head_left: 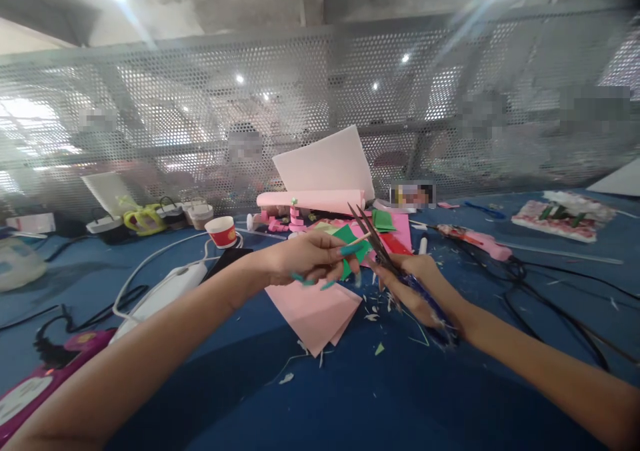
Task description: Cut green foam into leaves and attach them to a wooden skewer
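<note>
Power strip (173,287): white, lies on the blue tabletop (350,404), near my left forearm.
Paper cup (221,232): red and white, stands upright behind that forearm.
Left hand (307,257): thumb and forefinger pinch a thin pale strip (361,239); remaining fingers curl loosely.
Pink sheets (311,314): overlap on the tabletop, below my left hand.
Green paper (344,233): behind my fingertips; I cannot tell whether it is gripped.
Scissors (382,255): blades parted, tips up, beside the strip's end.
Right hand (425,281): wraps the blue scissor handles.
Glue gun (477,241): pink, lies beyond my right hand.
</note>
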Action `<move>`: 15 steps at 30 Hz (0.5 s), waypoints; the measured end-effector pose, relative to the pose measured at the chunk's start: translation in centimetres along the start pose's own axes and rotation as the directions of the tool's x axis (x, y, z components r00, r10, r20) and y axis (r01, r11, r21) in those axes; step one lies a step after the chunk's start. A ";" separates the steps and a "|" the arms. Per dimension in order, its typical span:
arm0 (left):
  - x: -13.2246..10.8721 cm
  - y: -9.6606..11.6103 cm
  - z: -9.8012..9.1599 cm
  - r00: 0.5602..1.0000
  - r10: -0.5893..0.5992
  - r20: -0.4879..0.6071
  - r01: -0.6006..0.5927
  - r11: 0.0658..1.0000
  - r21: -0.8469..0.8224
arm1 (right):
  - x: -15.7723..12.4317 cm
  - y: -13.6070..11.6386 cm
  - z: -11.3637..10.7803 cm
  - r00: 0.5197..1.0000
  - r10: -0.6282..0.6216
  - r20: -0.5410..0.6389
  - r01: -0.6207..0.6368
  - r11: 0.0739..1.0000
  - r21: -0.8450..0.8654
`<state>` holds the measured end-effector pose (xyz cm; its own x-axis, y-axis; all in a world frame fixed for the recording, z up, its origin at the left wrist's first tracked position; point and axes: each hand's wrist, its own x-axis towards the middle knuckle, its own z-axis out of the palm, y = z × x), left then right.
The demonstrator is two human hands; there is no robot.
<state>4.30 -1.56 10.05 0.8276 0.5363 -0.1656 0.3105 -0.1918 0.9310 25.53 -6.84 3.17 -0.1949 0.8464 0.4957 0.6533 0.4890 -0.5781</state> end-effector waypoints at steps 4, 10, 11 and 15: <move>0.1 0.1 0.6 0.986 0.009 -0.165 0.026 0.977 0.211 | -0.1 -0.4 -0.2 0.999 0.044 0.017 -0.045 0.998 0.051; -0.2 0.9 1.8 0.956 0.023 -0.293 0.109 0.898 0.426 | -0.2 -0.8 -0.3 0.993 0.096 0.071 -0.105 0.985 0.136; -0.2 1.0 1.9 0.953 0.025 -0.301 0.117 0.888 0.445 | -0.2 -0.8 -0.3 0.993 0.095 0.074 -0.105 0.984 0.142; -0.2 1.1 2.1 0.940 0.120 -0.318 0.088 0.819 0.568 | -0.2 -0.7 -0.1 0.994 0.088 0.058 -0.095 0.986 0.136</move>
<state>5.43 -3.62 10.47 0.6668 0.7429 0.0595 0.5921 -0.5765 0.5631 25.20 -7.41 3.57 -0.1782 0.8970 0.4046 0.5630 0.4302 -0.7056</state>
